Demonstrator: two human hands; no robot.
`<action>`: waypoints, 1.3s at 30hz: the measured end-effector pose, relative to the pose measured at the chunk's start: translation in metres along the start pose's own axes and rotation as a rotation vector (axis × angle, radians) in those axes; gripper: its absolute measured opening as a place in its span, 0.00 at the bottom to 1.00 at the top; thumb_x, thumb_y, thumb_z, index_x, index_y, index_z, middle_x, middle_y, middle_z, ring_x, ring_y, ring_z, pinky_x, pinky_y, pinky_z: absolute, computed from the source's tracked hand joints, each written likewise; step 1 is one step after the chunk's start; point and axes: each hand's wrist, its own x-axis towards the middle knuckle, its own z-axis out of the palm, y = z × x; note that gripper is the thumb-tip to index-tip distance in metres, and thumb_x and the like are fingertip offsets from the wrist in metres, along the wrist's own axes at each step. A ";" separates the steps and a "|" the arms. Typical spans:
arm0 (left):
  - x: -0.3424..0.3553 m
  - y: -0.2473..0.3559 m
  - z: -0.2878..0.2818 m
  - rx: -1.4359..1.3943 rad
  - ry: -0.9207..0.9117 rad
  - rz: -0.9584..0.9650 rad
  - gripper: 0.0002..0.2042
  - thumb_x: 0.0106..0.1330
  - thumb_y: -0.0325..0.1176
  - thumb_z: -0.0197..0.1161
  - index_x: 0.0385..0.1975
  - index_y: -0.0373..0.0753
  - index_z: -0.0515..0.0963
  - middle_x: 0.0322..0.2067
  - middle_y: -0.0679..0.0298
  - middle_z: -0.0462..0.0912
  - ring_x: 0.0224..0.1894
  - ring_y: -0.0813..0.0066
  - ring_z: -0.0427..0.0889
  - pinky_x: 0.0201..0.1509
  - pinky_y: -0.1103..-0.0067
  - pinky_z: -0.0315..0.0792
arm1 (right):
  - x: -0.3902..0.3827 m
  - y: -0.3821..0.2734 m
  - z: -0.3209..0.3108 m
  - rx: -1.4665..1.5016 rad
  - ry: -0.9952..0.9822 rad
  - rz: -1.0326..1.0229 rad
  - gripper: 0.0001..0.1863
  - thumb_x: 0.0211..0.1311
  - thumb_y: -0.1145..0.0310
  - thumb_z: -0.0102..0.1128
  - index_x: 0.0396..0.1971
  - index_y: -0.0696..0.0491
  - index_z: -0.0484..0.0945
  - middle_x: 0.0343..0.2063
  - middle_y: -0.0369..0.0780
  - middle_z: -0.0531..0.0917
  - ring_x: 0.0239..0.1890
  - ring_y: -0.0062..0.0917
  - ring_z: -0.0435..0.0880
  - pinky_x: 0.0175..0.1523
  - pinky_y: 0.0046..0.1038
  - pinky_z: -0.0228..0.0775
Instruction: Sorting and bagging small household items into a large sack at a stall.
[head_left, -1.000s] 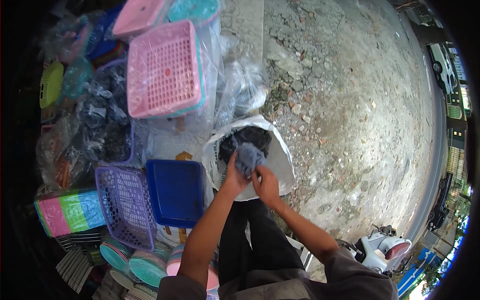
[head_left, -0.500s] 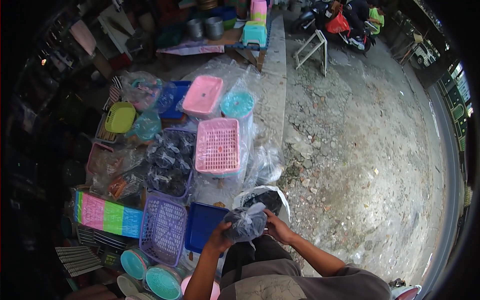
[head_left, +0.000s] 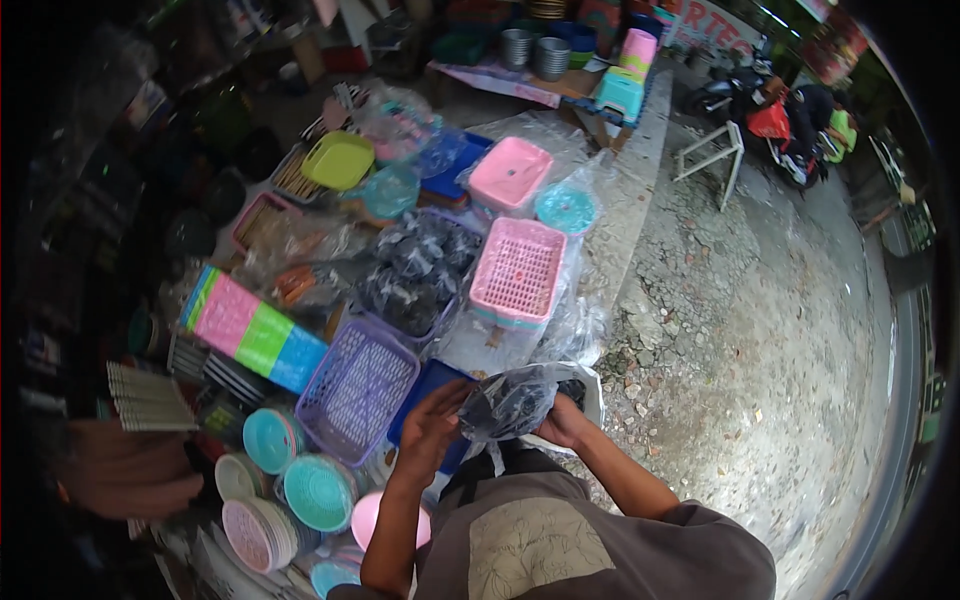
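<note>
A clear plastic bag with dark contents (head_left: 508, 403) is in front of my body, over a white sack (head_left: 595, 392) that holds more dark stuff. My right hand (head_left: 566, 424) grips the bag at its right side, with some fingers hidden behind it. My left hand (head_left: 430, 430) is at the bag's left side, its fingers stretched out and the fingertips close to the plastic. Just left of the bag lies a blue tray (head_left: 412, 400), partly covered by my left hand. A purple basket (head_left: 425, 335) beyond it is heaped with similar dark-filled bags (head_left: 415, 270).
An unfilled purple basket (head_left: 358, 390) and a striped plastic stack (head_left: 255, 330) lie at left. Pink baskets (head_left: 517, 268) stand ahead. Stacked round basins (head_left: 320, 492) are by my left elbow. Rough concrete (head_left: 740, 400) stretches right, with a white frame stand (head_left: 712, 160) and a motorbike (head_left: 795, 160) farther off.
The view has swung left, so the goods appear farther right. The bag has tipped over between my hands, its knotted top no longer facing up. My left fingers have straightened from their grip.
</note>
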 end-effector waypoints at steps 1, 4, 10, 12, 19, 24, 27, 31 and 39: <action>-0.006 0.003 -0.008 0.012 -0.055 0.027 0.27 0.62 0.31 0.60 0.61 0.28 0.65 0.58 0.53 0.71 0.61 0.67 0.71 0.63 0.74 0.64 | 0.004 0.003 0.011 -0.043 -0.007 -0.003 0.24 0.72 0.61 0.44 0.61 0.59 0.64 0.58 0.44 0.73 0.59 0.33 0.74 0.65 0.38 0.65; -0.018 0.002 -0.028 0.202 0.023 0.142 0.26 0.61 0.29 0.61 0.59 0.27 0.67 0.56 0.54 0.73 0.60 0.68 0.72 0.63 0.74 0.64 | 0.022 0.016 0.021 -0.102 -0.022 0.004 0.25 0.71 0.59 0.47 0.61 0.59 0.64 0.59 0.45 0.73 0.59 0.33 0.74 0.64 0.38 0.66; -0.038 0.006 -0.055 0.111 0.254 0.005 0.18 0.68 0.26 0.52 0.56 0.28 0.70 0.47 0.58 0.79 0.49 0.70 0.79 0.56 0.78 0.72 | 0.038 0.037 0.056 -0.096 -0.016 0.001 0.19 0.68 0.73 0.52 0.57 0.55 0.66 0.52 0.40 0.76 0.54 0.28 0.77 0.61 0.34 0.70; -0.042 0.005 -0.073 0.009 0.270 -0.027 0.17 0.69 0.26 0.49 0.56 0.28 0.71 0.46 0.58 0.80 0.47 0.70 0.80 0.54 0.78 0.74 | 0.043 0.043 0.061 -0.208 -0.094 -0.053 0.23 0.65 0.74 0.56 0.59 0.56 0.64 0.53 0.40 0.75 0.54 0.28 0.77 0.60 0.33 0.71; -0.053 -0.019 -0.133 -0.361 0.196 -0.079 0.17 0.70 0.28 0.51 0.57 0.35 0.70 0.49 0.58 0.79 0.49 0.70 0.81 0.54 0.73 0.77 | 0.052 0.057 0.114 -0.380 -0.211 -0.036 0.36 0.47 0.84 0.66 0.60 0.55 0.65 0.55 0.42 0.74 0.53 0.27 0.78 0.57 0.29 0.73; -0.052 -0.025 -0.144 -0.627 0.152 -0.235 0.18 0.69 0.32 0.56 0.58 0.38 0.69 0.50 0.59 0.79 0.50 0.68 0.81 0.55 0.73 0.76 | 0.063 0.081 0.134 -0.432 -0.120 0.028 0.34 0.47 0.87 0.66 0.58 0.58 0.68 0.53 0.43 0.76 0.50 0.25 0.80 0.52 0.25 0.77; -0.044 -0.046 -0.159 -0.747 0.106 -0.332 0.18 0.68 0.34 0.57 0.57 0.37 0.70 0.51 0.59 0.78 0.49 0.70 0.81 0.53 0.75 0.77 | 0.070 0.087 0.162 -0.645 -0.084 0.023 0.23 0.52 0.86 0.64 0.51 0.62 0.74 0.48 0.45 0.80 0.50 0.25 0.80 0.54 0.25 0.76; -0.039 -0.049 -0.160 -0.462 -0.130 -0.110 0.19 0.69 0.35 0.55 0.57 0.34 0.69 0.52 0.57 0.77 0.49 0.73 0.80 0.50 0.78 0.77 | 0.074 0.078 0.193 -0.678 -0.136 0.023 0.24 0.52 0.89 0.61 0.52 0.62 0.73 0.51 0.46 0.79 0.55 0.27 0.77 0.55 0.24 0.75; -0.028 -0.026 -0.172 -0.714 -0.215 -0.125 0.20 0.70 0.34 0.52 0.59 0.33 0.65 0.54 0.54 0.75 0.52 0.69 0.77 0.52 0.78 0.75 | 0.087 0.068 0.198 -0.489 -0.312 0.074 0.30 0.50 0.91 0.59 0.57 0.59 0.70 0.56 0.46 0.73 0.58 0.28 0.74 0.54 0.24 0.75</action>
